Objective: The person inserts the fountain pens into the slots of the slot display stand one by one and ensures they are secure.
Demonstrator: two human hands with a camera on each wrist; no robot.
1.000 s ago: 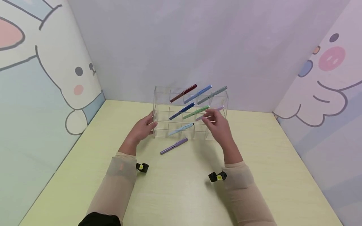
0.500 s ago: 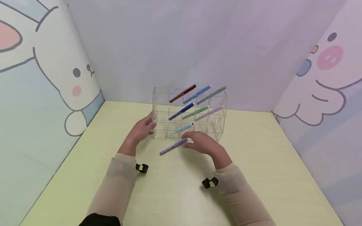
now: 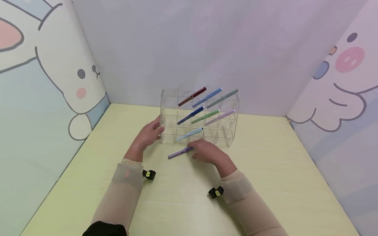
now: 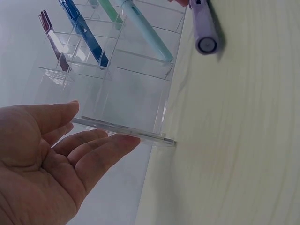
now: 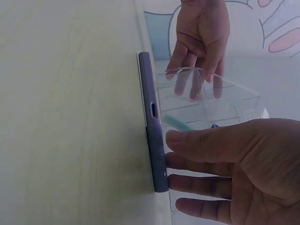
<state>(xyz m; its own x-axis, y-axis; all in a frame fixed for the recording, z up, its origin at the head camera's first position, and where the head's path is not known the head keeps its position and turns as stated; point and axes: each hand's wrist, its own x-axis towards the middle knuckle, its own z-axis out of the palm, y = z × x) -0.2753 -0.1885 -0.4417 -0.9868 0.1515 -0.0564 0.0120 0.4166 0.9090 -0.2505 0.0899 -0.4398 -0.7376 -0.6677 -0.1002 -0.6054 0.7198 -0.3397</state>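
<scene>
A purple pen [image 3: 178,153] lies slanted on the table in front of a clear acrylic rack [image 3: 168,123]. My right hand [image 3: 208,152] is at the pen's right end, its fingertips covering that end in the head view. In the right wrist view, the fairly straight fingers and thumb [image 5: 206,143] sit right beside the pen. At the rack's left end, my left hand [image 3: 147,135] holds the side panel [image 4: 126,130], thumb on one side and fingers on the other. A light blue pen [image 3: 190,134] rests in the bottom tier, nearest the right hand.
Dark red [image 3: 192,96], blue [image 3: 207,97] and grey-green [image 3: 222,98] pens lie in the top tier. The middle tier bears dark blue [image 3: 190,115], green [image 3: 205,116] and lilac [image 3: 220,117] pens. A pale wall [image 3: 189,49] stands close behind the rack.
My right hand has come away from the lilac pen in the middle tier, down and left to the purple pen's right end. The left hand stays on the rack.
</scene>
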